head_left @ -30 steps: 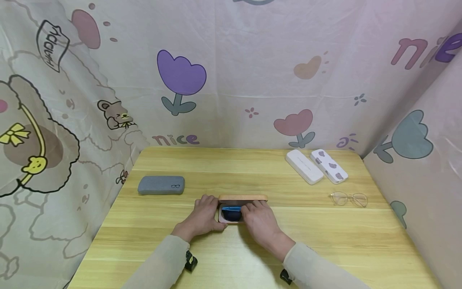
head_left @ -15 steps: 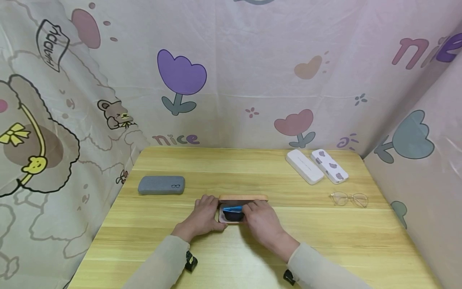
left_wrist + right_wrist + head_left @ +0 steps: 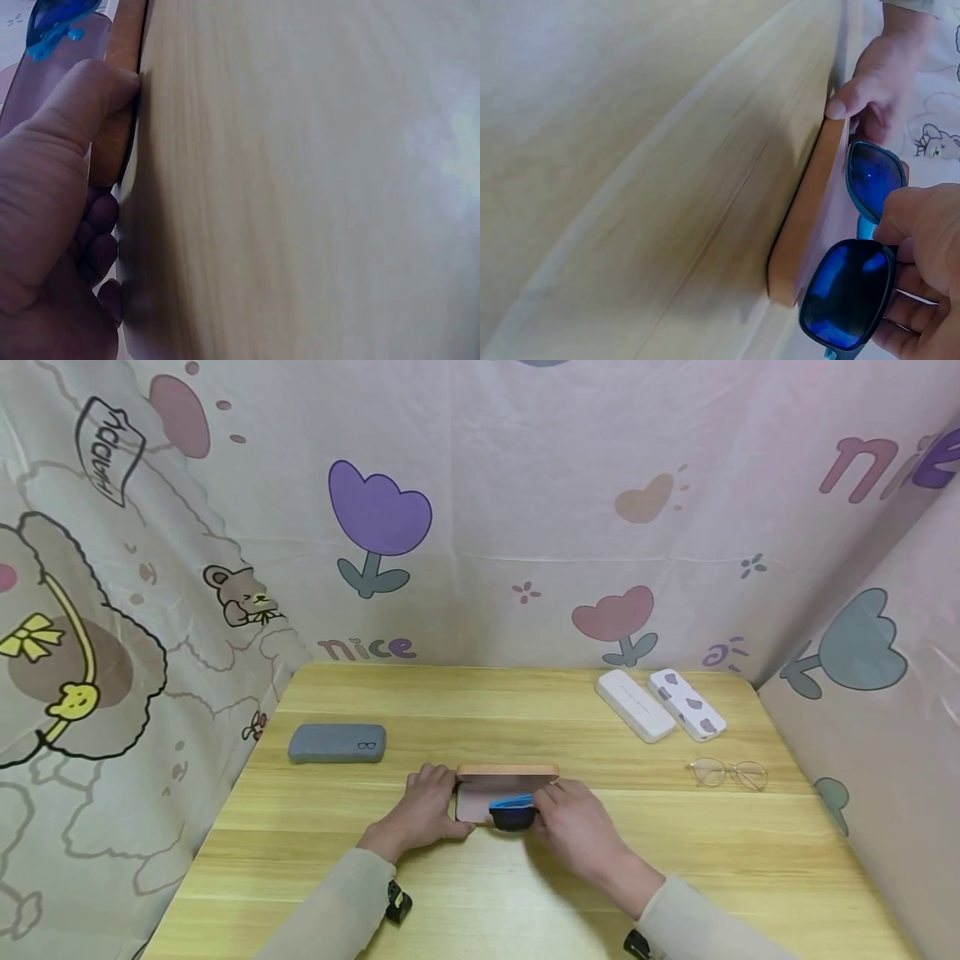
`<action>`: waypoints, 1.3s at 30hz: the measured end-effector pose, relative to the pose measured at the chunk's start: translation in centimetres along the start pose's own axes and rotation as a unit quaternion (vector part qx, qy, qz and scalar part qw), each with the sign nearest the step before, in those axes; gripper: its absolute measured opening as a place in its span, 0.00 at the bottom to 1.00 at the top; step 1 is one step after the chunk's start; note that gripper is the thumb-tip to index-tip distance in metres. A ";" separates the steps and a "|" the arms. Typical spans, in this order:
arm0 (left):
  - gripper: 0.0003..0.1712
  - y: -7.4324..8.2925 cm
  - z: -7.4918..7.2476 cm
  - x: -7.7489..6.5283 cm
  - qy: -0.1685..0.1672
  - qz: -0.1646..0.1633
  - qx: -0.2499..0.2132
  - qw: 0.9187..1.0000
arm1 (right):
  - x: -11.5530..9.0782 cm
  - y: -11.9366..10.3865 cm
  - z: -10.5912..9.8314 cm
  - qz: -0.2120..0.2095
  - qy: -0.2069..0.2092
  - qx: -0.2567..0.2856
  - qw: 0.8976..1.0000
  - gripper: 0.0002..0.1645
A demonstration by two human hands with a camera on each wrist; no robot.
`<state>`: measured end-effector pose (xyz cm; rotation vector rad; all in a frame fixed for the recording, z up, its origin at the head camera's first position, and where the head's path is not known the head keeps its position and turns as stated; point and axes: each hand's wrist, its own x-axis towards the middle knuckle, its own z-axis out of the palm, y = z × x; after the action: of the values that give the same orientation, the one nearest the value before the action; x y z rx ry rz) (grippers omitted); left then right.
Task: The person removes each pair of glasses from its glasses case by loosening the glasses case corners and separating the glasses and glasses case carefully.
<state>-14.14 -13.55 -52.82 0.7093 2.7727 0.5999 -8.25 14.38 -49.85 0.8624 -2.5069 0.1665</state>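
A pair of sunglasses (image 3: 847,292) with dark blue lenses and bright blue temples is pinched in my right hand (image 3: 581,822), thumb at the bridge. In the head view the sunglasses (image 3: 513,814) overlap the front edge of an open wooden glasses case (image 3: 472,802) with a pale lining. Its lid (image 3: 507,770) stands raised at the back. My left hand (image 3: 423,806) grips the case's left end; in the left wrist view the thumb (image 3: 97,90) presses on the front wall and the other fingers curl at the end.
A grey glasses case (image 3: 337,743) lies at the left. A white case (image 3: 636,706) and a white case with grey bear prints (image 3: 686,704) lie side by side at the back right. Thin-framed eyeglasses (image 3: 727,772) rest in front of them. Printed cloth (image 3: 480,527) hangs behind the table.
My right hand has lifted the sunglasses out of the case and moved them right and toward me, baring the lining. My left hand keeps its hold on the case.
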 end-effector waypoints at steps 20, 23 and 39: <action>0.50 -0.1 0.2 0.1 0.003 0.001 -0.001 1.000 | -2.7 4.2 -2.0 0.039 -0.014 0.004 0.999 0.15; 0.50 -0.1 0.1 0.1 0.002 0.000 -0.003 1.000 | -3.0 4.8 -2.2 0.046 -0.015 0.006 0.999 0.14; 0.49 -0.1 0.1 0.1 0.000 -0.002 -0.006 1.000 | -5.4 8.3 -2.7 0.083 -0.035 0.022 0.996 0.10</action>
<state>-14.24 -13.49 -52.97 0.7008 2.7683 0.6152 -8.49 24.66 -49.74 0.6865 -2.6498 0.2528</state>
